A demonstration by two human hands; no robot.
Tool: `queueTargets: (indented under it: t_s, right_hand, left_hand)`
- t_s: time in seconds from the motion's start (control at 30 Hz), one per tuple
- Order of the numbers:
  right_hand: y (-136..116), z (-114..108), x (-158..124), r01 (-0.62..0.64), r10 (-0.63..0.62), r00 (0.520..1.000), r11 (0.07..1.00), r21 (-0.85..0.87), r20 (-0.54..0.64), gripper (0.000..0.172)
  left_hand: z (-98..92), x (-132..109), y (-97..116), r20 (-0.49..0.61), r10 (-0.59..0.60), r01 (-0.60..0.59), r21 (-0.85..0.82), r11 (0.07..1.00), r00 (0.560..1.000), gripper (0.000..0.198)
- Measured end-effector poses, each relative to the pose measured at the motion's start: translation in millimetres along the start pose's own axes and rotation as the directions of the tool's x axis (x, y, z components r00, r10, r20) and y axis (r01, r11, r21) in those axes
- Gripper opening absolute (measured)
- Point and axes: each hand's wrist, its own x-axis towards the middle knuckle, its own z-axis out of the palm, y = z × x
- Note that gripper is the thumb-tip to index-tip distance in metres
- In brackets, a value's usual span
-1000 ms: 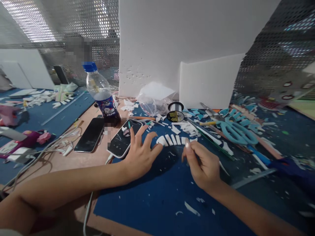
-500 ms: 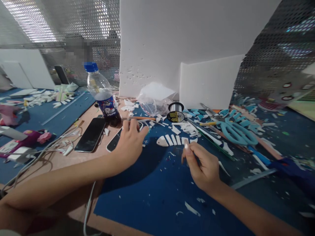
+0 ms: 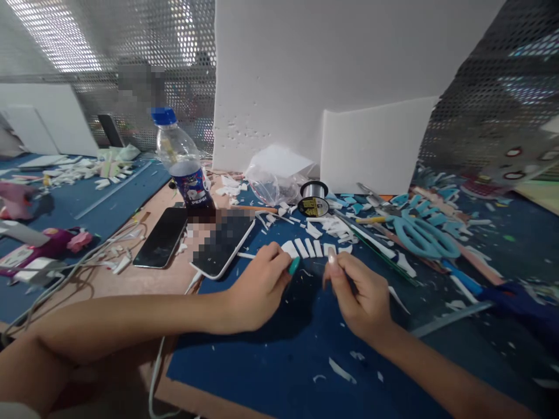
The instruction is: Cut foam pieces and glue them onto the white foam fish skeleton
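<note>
In my left hand (image 3: 262, 288) a slim white stick with a teal end (image 3: 294, 266) is gripped; the teal end shows past the fingertips, and most of the stick is hidden by the hand. My right hand (image 3: 358, 291) is closed, thumb and index finger pinched; whatever they hold is too fine to make out. Just beyond both hands lies a row of white foam pieces (image 3: 311, 248), laid out like a fish skeleton. My left hand partly covers its head end, and the right fingertips are at its tail end. A blue cutting mat (image 3: 262, 372) lies under everything.
Left of my hands lie a white-edged phone (image 3: 225, 244) with a cable and a dark phone (image 3: 161, 237), near a Pepsi bottle (image 3: 190, 174). Behind the row stands a spool of clear line (image 3: 313, 198). Light-blue scissors (image 3: 425, 235) and foam scraps (image 3: 340, 369) lie around; white foam boards (image 3: 375, 145) stand behind.
My left hand has moved from over the white-edged phone toward the foam row, now with the teal-ended stick in it. The phone's screen is uncovered. My right hand has stayed put.
</note>
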Motion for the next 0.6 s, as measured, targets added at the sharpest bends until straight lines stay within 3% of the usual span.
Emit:
queueTargets:
  t_s: [0.17, 0.37, 0.6]
  right_hand:
    - [-4, 1, -2, -0.047, 0.045, 0.998, 0.998, 0.035, 0.048, 0.03]
    - [-4, 4, -1, -0.066, 0.064, 0.995, 0.997, 0.029, 0.083, 0.03]
    - [-8, 16, 9, -0.117, 0.111, 0.988, 0.992, 0.05, 0.111, 0.029]
  left_hand:
    - [15.5, 5, -11, -0.067, -0.099, 0.083, -0.208, 0.975, 0.993, 0.025]
    - [11.4, 3, -18, -0.056, -0.133, 0.105, -0.355, 0.929, 0.99, 0.025]
    - [6.4, 0, -16, -0.035, -0.216, 0.16, -0.558, 0.814, 0.976, 0.023]
